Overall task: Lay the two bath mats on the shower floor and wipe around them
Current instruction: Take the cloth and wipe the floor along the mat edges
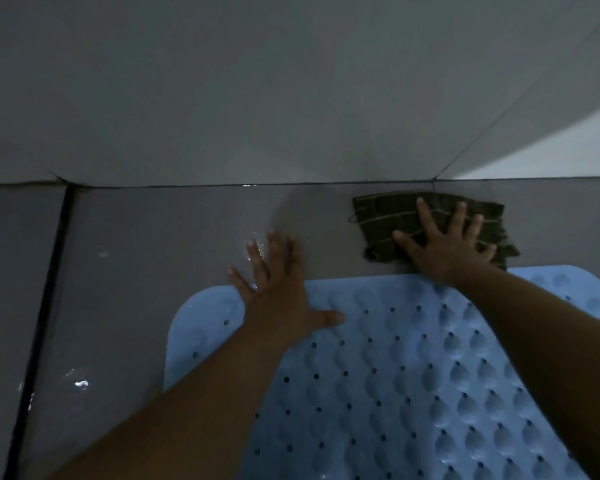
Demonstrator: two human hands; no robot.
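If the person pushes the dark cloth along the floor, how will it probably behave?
The dark cloth looks thin and rumpled, so it will probably bunch rather than slide stiffly. The right hand lies flat on it with spread fingers, which should keep it spread. The floor glistens wet, so it may glide easily.

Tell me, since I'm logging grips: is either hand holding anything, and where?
Nothing is gripped. The right hand presses flat on the dark cloth; the left hand rests open at the blue mat edge.

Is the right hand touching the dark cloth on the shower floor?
Touching. The head view shows the right hand pressed flat, fingers spread, on the dark cloth.
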